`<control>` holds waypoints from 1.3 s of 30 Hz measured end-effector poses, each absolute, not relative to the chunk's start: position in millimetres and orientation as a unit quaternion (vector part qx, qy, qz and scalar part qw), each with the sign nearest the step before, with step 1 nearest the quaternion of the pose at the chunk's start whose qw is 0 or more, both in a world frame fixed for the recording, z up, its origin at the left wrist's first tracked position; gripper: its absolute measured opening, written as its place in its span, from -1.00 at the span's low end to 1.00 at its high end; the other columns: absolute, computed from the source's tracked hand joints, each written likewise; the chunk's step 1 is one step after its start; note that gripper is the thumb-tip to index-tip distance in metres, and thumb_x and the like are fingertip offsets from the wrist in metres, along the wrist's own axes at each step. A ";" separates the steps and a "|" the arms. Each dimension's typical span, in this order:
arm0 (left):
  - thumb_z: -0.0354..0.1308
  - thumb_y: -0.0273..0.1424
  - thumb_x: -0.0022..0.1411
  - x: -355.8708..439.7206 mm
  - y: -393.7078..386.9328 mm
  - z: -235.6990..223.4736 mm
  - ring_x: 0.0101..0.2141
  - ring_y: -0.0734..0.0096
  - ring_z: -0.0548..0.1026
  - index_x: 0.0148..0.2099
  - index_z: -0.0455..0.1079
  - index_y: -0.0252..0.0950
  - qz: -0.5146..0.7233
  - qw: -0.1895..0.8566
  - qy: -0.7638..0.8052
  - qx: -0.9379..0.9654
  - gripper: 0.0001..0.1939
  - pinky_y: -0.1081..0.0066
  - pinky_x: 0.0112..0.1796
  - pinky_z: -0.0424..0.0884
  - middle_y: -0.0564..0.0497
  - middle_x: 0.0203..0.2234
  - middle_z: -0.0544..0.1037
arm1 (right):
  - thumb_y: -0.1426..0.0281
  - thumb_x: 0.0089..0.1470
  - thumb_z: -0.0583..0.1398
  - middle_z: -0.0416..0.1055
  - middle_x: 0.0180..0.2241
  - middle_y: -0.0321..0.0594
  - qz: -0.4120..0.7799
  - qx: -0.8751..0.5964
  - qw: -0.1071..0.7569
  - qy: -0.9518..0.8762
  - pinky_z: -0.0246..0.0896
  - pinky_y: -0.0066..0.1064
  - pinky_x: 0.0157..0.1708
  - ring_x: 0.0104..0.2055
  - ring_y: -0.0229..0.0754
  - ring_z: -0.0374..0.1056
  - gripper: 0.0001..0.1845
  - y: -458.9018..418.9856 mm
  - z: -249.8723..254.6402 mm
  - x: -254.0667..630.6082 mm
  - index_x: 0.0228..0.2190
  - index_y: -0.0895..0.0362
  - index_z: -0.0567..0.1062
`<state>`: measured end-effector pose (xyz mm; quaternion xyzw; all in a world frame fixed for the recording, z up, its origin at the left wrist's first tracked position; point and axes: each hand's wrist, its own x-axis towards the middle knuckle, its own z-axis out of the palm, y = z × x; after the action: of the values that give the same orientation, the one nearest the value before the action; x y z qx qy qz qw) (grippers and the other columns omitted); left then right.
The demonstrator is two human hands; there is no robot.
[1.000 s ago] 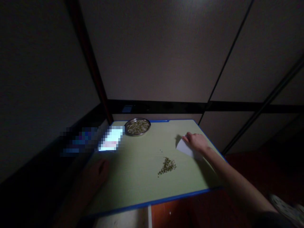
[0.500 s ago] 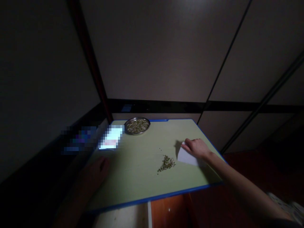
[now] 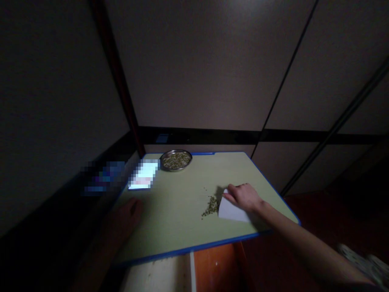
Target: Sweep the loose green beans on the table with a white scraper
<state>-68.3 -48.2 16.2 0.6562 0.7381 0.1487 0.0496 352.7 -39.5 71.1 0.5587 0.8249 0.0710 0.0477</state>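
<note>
Head view: the right hand (image 3: pixel 244 196) is pinching a sheet of white paper (image 3: pixel 233 213) between thumb and fingers. The paper's left edge is standing at the right side of a loose pile of beans (image 3: pixel 211 207). The pile is lying near the middle of the table (image 3: pixel 170 227), with a few strays sitting beyond its far end. A metal dish (image 3: pixel 176 170) is standing at the far left corner, holding more beans. The left hand (image 3: pixel 129 213) is showing at the table's left side, near a lit phone (image 3: pixel 145 174); shadow is covering it, so whether its fingers are spread or closed cannot be told.

Handling: the paper's leading edge should be lying flush with the tabletop, since any gap is likely inviting beans underneath. Light, even pressure should be serving better than force, because thin paper is probably buckling under load. Short, low strokes should be limiting scatter.

Markings: the phone's screen is appearing as coarse blocks, yielding no readable text; no brand or label is showing legibly elsewhere.
</note>
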 end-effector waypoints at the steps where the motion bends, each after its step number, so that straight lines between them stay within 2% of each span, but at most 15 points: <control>1: -0.21 -0.20 0.34 -68.1 -48.2 16.5 -0.30 0.20 0.57 -0.24 0.43 -0.23 0.148 0.049 0.736 0.659 -0.59 0.35 -0.31 0.34 -0.12 -0.34 0.62 | -0.01 0.31 -0.15 0.58 -0.32 -0.04 0.068 0.561 0.049 0.824 0.14 -0.36 -0.33 -0.28 -0.03 0.51 -0.45 -41.0 71.5 348.3 -0.19 0.10 0.43; 6: -0.21 -0.20 0.35 -68.4 -48.8 16.3 -0.33 0.26 0.55 -0.24 0.42 -0.21 0.144 0.042 0.739 0.656 -0.61 0.40 -0.36 0.31 -0.07 -0.36 0.61 | -0.01 0.31 -0.14 0.59 -0.30 -0.02 0.056 0.577 0.043 0.814 0.17 -0.36 -0.31 -0.26 -0.02 0.53 -0.45 -47.3 71.7 327.2 -0.19 0.10 0.44; 23: -0.22 -0.22 0.36 -64.9 -53.5 21.3 -0.37 0.27 0.53 -0.31 0.35 -0.21 0.157 0.038 0.732 0.662 -0.63 0.37 -0.36 0.26 -0.07 -0.41 0.57 | 0.00 0.31 -0.16 0.58 -0.29 0.00 0.019 0.621 -0.006 0.784 0.21 -0.36 -0.27 -0.24 -0.03 0.51 -0.44 -49.0 79.6 275.7 -0.18 0.11 0.44; 28: -0.20 -0.21 0.35 -62.8 -55.1 24.0 -0.39 0.29 0.52 -0.30 0.36 -0.20 0.161 0.054 0.739 0.651 -0.64 0.39 -0.38 0.25 -0.05 -0.44 0.57 | 0.03 0.31 -0.13 0.56 -0.29 0.01 -0.010 0.678 -0.081 0.730 0.18 -0.37 -0.31 -0.26 -0.05 0.48 -0.49 -36.3 96.2 298.9 -0.21 0.11 0.43; 31: -0.19 -0.22 0.35 -62.5 -55.8 24.2 -0.39 0.30 0.51 -0.32 0.36 -0.21 0.170 0.056 0.737 0.652 -0.65 0.39 -0.38 0.24 -0.05 -0.43 0.56 | 0.15 0.30 -0.07 0.54 -0.27 -0.02 -0.092 0.678 -0.168 0.709 0.17 -0.39 -0.31 -0.26 -0.10 0.43 -0.61 -35.2 100.4 335.4 -0.26 0.13 0.40; 33: -0.20 -0.23 0.34 -61.8 -56.2 24.8 -0.40 0.30 0.50 -0.34 0.34 -0.21 0.168 0.054 0.738 0.652 -0.65 0.39 -0.38 0.24 -0.05 -0.44 0.56 | 0.18 0.24 -0.04 0.50 -0.34 -0.10 -0.171 0.678 -0.224 0.679 0.18 -0.40 -0.37 -0.33 -0.14 0.39 -0.67 -42.7 97.1 362.9 -0.30 0.13 0.38; 36: -0.20 -0.23 0.34 -60.0 -56.7 26.7 -0.40 0.30 0.50 -0.34 0.34 -0.22 0.167 0.050 0.741 0.649 -0.65 0.39 -0.38 0.24 -0.05 -0.45 0.55 | 0.14 0.15 0.00 0.44 -0.44 -0.24 -0.290 0.677 -0.274 0.619 0.16 -0.42 -0.51 -0.46 -0.18 0.32 -0.65 -63.3 83.6 397.5 -0.20 0.13 0.36; 39: -0.20 -0.22 0.34 -58.7 -57.0 28.3 -0.38 0.31 0.51 -0.33 0.34 -0.22 0.163 0.051 0.742 0.649 -0.65 0.40 -0.36 0.25 -0.05 -0.43 0.56 | 0.15 0.08 0.04 0.47 -0.36 -0.19 -0.288 0.677 -0.308 0.602 0.20 -0.39 -0.48 -0.43 -0.16 0.35 -0.55 -83.6 65.2 418.2 -0.09 0.15 0.39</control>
<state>-58.7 -57.0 28.3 0.6487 0.7416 0.1633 0.0505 418.2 -83.6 65.2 0.6774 0.6024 -0.2881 -0.3085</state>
